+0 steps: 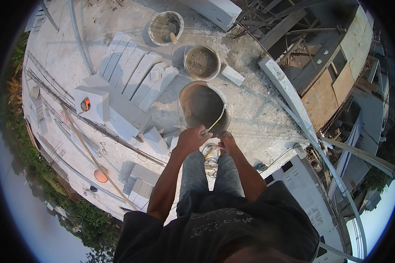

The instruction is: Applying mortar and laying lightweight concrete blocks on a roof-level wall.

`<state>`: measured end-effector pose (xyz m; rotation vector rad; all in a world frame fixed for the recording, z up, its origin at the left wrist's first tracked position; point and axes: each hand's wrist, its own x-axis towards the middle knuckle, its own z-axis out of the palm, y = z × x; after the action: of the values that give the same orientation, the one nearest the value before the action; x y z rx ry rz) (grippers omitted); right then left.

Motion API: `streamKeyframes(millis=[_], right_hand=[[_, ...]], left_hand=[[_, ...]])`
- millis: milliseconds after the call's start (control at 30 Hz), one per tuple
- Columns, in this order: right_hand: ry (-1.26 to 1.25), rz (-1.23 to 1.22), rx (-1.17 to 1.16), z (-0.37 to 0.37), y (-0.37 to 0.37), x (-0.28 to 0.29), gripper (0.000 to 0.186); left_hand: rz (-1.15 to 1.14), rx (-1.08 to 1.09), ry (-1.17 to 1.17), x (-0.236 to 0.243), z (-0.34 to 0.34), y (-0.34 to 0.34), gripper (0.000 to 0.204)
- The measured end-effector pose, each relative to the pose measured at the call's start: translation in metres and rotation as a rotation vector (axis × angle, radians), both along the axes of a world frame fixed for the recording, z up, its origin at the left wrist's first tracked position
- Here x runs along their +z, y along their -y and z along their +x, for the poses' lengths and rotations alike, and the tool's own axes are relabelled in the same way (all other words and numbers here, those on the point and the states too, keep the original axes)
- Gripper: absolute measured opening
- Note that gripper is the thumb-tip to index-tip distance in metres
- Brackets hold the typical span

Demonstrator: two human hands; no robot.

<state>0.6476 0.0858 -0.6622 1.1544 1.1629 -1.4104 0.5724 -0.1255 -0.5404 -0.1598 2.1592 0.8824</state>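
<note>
In front of my legs a large bucket (pixel 188 100) stands tilted slightly, with dark, watery contents inside. Its thin pale handle (pixel 218 118) curves from the right side of the rim down toward my left hand (pixel 194 137), whose fingers are closed on it at the near edge. My right hand (pixel 226 142) is curled against the near right rim, its fingertips partly hidden. Just beyond is a smaller bucket (pixel 186 65) of grey mortar. Farther off, another bucket (pixel 152 33) holds mortar and a trowel (pixel 174 37) with a wooden handle.
Pale lightweight blocks (pixel 134 72) lie stacked to the left; an orange tape measure (pixel 85 104) rests on one. A single block (pixel 232 75) sits right of the buckets. Long rebar (pixel 114 135) crosses the left floor. Cables (pixel 211 162) coil between my legs. The slab edge drops off at right.
</note>
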Motion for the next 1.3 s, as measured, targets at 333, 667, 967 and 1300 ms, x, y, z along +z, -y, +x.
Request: streamKeyframes(millis=[333, 667, 967, 1300], right_hand=[[-0.280, 0.141, 0.794, 0.049, -0.114, 0.012, 0.073], [-0.010, 0.254, 1.092, 0.108, -0.176, 0.090, 0.073], [-0.295, 0.584, 1.307, 0.085, -0.123, 0.163, 0.046], [-0.268, 0.634, 1.182, 0.071, -0.103, 0.186, 0.049]], left_hand=[[-0.136, 0.079, -0.137, -0.047, 0.075, 0.054, 0.035], [-0.456, -0.164, -0.010, -0.161, 0.167, 0.134, 0.015], [-0.483, -0.128, 0.349, -0.212, 0.198, 0.168, 0.023], [-0.251, 0.109, 0.433, -0.148, 0.265, 0.101, 0.052]])
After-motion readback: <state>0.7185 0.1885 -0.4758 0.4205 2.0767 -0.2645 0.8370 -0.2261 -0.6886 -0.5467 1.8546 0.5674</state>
